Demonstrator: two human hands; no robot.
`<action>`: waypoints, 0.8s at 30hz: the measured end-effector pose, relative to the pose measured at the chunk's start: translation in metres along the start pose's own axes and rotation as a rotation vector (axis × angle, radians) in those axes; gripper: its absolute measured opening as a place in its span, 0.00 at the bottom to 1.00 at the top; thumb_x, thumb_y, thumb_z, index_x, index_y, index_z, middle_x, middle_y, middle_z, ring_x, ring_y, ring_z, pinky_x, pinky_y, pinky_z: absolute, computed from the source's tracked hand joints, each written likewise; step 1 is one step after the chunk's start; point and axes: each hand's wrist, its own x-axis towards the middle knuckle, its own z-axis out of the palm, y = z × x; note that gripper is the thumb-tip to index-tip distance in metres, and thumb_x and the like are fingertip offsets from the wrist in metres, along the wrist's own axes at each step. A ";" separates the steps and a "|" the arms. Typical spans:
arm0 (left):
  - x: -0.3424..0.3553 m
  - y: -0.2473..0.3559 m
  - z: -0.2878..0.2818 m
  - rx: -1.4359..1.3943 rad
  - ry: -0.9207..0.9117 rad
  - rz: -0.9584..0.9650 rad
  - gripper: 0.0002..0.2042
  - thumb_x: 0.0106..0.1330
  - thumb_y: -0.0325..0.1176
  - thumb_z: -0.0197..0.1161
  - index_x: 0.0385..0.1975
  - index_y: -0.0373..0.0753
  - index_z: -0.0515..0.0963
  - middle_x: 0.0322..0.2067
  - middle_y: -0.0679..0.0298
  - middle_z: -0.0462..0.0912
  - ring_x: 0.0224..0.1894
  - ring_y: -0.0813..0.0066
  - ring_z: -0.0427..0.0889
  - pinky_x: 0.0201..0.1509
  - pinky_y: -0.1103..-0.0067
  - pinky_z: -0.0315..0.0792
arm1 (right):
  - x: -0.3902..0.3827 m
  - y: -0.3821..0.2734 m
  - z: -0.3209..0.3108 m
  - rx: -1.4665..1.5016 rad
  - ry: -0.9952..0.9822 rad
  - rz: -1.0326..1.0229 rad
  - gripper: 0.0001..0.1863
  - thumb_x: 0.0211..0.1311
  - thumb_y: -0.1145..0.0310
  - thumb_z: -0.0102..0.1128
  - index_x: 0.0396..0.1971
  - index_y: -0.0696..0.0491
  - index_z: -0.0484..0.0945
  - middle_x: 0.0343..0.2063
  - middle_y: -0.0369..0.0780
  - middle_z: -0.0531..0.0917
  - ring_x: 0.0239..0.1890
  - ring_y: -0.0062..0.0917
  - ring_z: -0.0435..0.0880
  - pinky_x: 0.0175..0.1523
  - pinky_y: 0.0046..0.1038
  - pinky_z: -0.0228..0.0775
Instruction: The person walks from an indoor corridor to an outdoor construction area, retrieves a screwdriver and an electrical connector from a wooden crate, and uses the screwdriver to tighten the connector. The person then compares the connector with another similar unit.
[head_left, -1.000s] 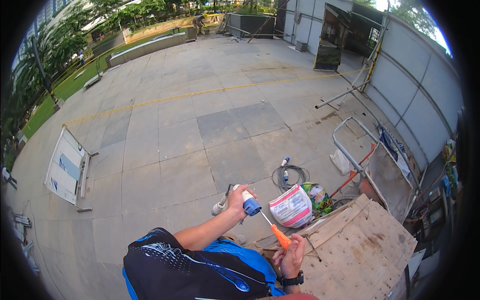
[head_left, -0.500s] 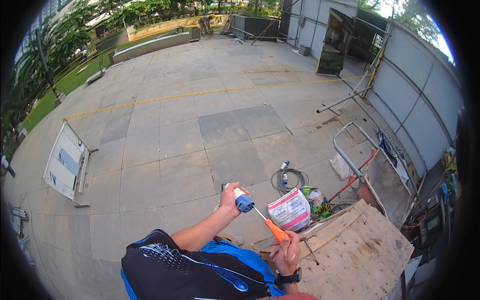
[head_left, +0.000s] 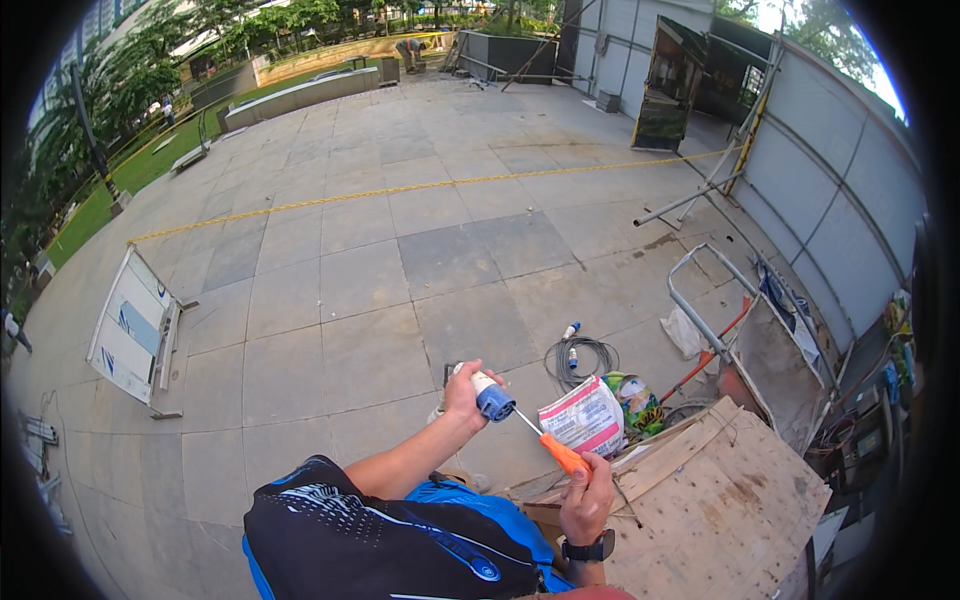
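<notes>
- A wide paved floor of grey stone slabs lies in even daylight.
- A yellow line crosses the slabs.
- A pale panel wall runs along the right.
- A white sign board stands at the left.
- Trees and a grass strip edge the far side.
- A worn plywood sheet, perhaps a desk top, lies at lower right.

Single head-worn fisheye, angled down over a paved yard.
</notes>
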 end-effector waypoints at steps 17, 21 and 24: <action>0.007 0.002 -0.007 -0.029 0.035 -0.022 0.09 0.62 0.38 0.59 0.31 0.39 0.70 0.23 0.61 0.77 0.26 0.63 0.81 0.33 0.65 0.80 | 0.020 -0.006 0.000 -0.035 -0.004 -0.248 0.16 0.67 0.68 0.55 0.50 0.61 0.71 0.31 0.48 0.79 0.35 0.38 0.82 0.39 0.36 0.74; 0.012 -0.001 -0.010 -0.008 0.025 0.000 0.10 0.63 0.37 0.59 0.33 0.38 0.69 0.24 0.60 0.76 0.26 0.62 0.80 0.31 0.65 0.79 | 0.007 0.000 -0.001 -0.058 -0.121 0.081 0.16 0.63 0.72 0.59 0.49 0.60 0.73 0.39 0.50 0.78 0.39 0.42 0.81 0.42 0.38 0.75; 0.010 0.001 -0.008 0.004 0.033 -0.014 0.09 0.63 0.37 0.59 0.31 0.38 0.70 0.24 0.60 0.77 0.26 0.63 0.81 0.32 0.65 0.79 | 0.009 0.001 0.003 -0.282 -0.020 -0.341 0.17 0.63 0.70 0.60 0.49 0.60 0.74 0.43 0.49 0.76 0.38 0.40 0.82 0.42 0.37 0.75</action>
